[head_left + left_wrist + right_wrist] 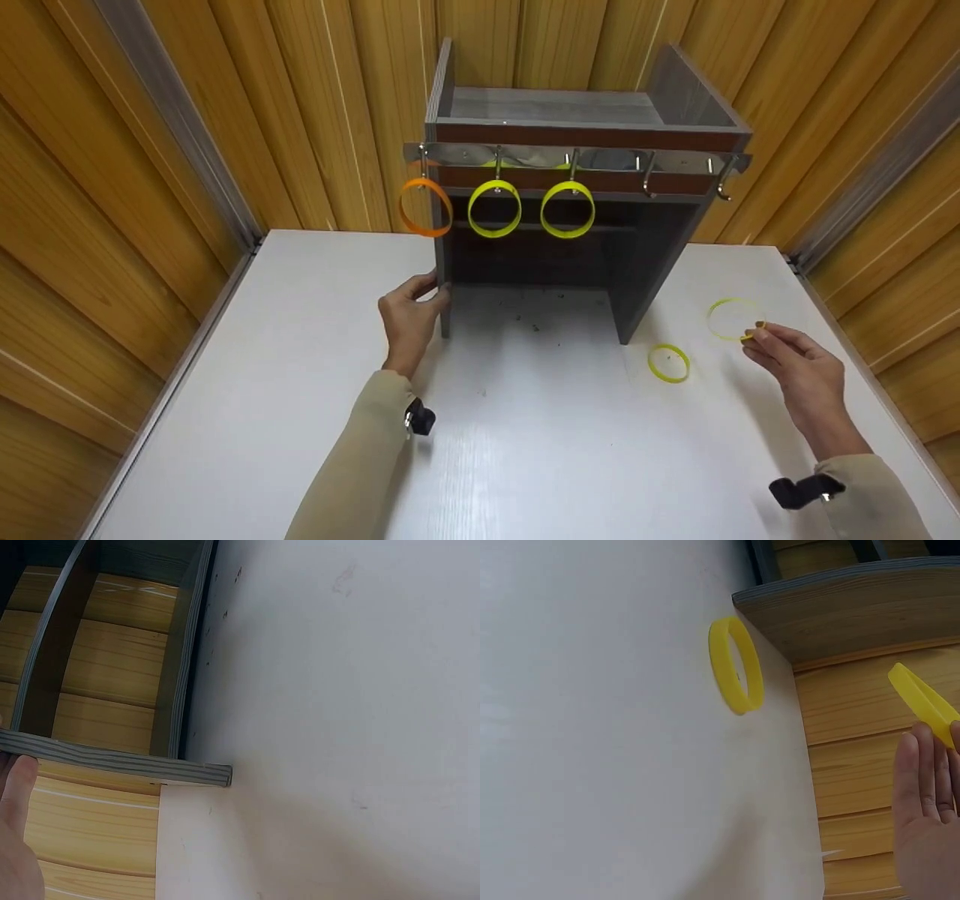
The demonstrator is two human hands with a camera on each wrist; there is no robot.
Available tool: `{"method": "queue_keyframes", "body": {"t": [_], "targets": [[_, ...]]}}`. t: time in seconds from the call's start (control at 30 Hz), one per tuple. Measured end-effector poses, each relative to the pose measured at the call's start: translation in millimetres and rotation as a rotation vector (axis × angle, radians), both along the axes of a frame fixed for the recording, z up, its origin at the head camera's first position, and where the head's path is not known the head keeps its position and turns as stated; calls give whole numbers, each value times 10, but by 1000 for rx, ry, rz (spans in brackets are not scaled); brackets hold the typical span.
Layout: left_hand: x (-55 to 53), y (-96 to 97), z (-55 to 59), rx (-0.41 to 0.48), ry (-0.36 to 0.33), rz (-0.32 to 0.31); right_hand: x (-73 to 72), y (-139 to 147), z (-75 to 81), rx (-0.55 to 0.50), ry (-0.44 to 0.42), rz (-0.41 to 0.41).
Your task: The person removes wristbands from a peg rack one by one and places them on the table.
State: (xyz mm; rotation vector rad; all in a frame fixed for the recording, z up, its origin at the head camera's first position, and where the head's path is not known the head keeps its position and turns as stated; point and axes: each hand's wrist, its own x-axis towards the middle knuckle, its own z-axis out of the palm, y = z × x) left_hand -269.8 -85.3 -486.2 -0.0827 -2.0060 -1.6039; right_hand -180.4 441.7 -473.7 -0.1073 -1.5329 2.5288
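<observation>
My left hand (409,322) grips the front edge of the left side panel (444,255) of a grey wooden shelf, its thumb at the edge. In the left wrist view that hand's thumb (21,780) touches the striped panel edge (135,757). Off the shelf's right side, my right hand (806,379) pinches a thin yellow wristband (709,319) between thumb and fingers, above the table. Another yellow wristband (721,664) lies on the table by the shelf's right panel. An orange wristband (403,214) and two yellow wristbands (495,234) hang from hooks on the shelf's front.
A shiny metal hook rail (607,159) runs across the shelf's upper front; its two rightmost hooks (649,176) hold nothing. The shelf stands on a white table (525,450). Wood-patterned walls (337,112) enclose the back and sides. Small dark specks dot the tabletop under the shelf.
</observation>
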Motion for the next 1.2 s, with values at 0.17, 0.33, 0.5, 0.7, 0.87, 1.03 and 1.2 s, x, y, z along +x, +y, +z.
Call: {"method": "queue_keyframes", "body": {"t": [0.17, 0.33, 0.5, 0.7, 0.87, 1.03, 1.2], "targets": [[4, 3, -4, -19, -3, 5, 19, 69, -105, 42, -41, -1], [10, 2, -3, -18, -2, 5, 37, 117, -193, 95, -106, -11], [6, 1, -5, -3, 6, 1, 44, 142, -244, 163, -177, -30], [6, 1, 0, -2, 11, 1, 51, 152, -299, 209, -229, -31], [1, 2, -1, -1, 11, 5, 50, 155, -338, 247, -264, -29], [-5, 3, -5, 14, 4, -2, 42, 160, -373, 269, -300, -31], [-1, 7, -6, 17, -2, -7, 46, 169, -406, 240, -320, -19]]}}
